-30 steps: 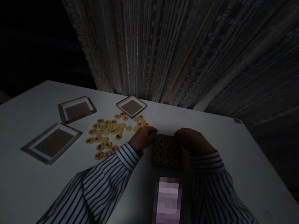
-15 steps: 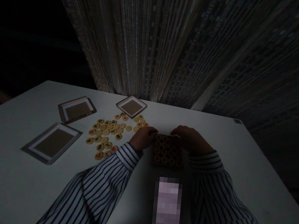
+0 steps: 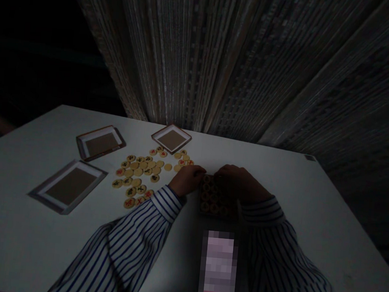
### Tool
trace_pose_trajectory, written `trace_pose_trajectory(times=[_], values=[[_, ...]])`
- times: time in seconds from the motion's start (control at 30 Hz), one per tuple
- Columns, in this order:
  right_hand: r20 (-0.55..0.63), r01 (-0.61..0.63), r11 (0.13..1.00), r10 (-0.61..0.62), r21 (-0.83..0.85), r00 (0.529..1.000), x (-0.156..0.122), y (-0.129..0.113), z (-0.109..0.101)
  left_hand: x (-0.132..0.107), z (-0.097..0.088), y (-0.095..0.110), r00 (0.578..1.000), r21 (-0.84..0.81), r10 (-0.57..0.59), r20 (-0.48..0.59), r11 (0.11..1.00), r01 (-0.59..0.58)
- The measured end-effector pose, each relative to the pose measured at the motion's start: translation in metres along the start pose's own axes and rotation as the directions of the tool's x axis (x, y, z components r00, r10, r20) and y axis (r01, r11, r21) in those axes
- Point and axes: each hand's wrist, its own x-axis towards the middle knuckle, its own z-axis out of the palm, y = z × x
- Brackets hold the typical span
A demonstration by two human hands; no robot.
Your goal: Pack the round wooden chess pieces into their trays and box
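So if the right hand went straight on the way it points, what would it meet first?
Probably the left hand, across the far edge of the small dark square box of round pieces; depth is unclear.

The white surface (image 3: 19, 239) carries three shallow trays (image 3: 69, 186), many loose round game pieces (image 3: 141, 173) and a small dark box (image 3: 212, 200) with pieces inside.

The table (image 3: 311, 211) lies bare from the box (image 3: 212, 200) under the right hand (image 3: 239, 184) out to the right edge, and along the near edge at the left. Just left of the left hand (image 3: 188, 178), loose discs (image 3: 141, 173) crowd the middle. Past them the front tray (image 3: 69, 185), middle tray (image 3: 100, 142) and back tray (image 3: 171, 138) take up the far-left part. A curtain (image 3: 222, 66) closes off the far edge.
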Motion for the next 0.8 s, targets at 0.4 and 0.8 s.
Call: trace_pose_trajectory(times=[0.4,0.8], values=[[-0.001,-0.008,1.0,0.008,0.013,1.0,0.0012,0.0028,0.0029,0.0007,0.0005,0.0002,1.0,-0.008,0.0,0.003,1.0,0.0],[-0.01,0.003,1.0,-0.003,-0.002,1.0,0.0005,0.001,0.0027,0.0004,0.0004,-0.0007,1.0,-0.02,0.013,0.008,1.0,-0.013]])
